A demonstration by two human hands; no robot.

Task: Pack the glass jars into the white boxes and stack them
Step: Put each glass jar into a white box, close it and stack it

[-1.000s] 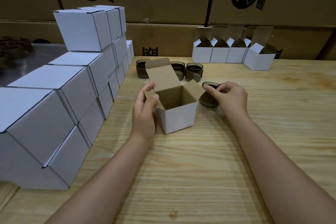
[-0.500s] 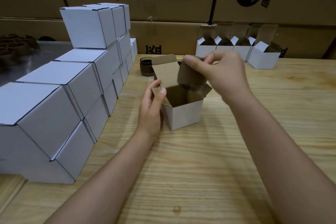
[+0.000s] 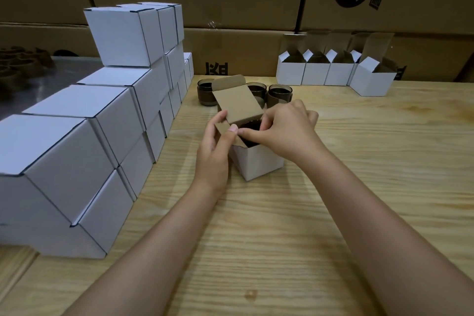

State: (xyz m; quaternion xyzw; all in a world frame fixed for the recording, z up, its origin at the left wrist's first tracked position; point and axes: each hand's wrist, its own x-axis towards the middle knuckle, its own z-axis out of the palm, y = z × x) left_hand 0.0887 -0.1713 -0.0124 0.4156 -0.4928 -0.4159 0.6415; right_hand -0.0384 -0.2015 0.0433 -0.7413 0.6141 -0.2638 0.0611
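**ITEM COUNT**

Hands: two, the left hand (image 3: 214,151) and the right hand (image 3: 287,133).
Open white box (image 3: 256,164) at centre: one, containing one glass jar (image 3: 252,129).
Loose glass jars (image 3: 279,95) behind that box: three, one partly hidden by it.
Total jars in view: four.
Open boxes (image 3: 316,73) at rear right: five, one mostly hidden.
Closed white boxes (image 3: 120,36) stacked at left: three on the top tier. The full total cannot be counted, as the rows hide one another.
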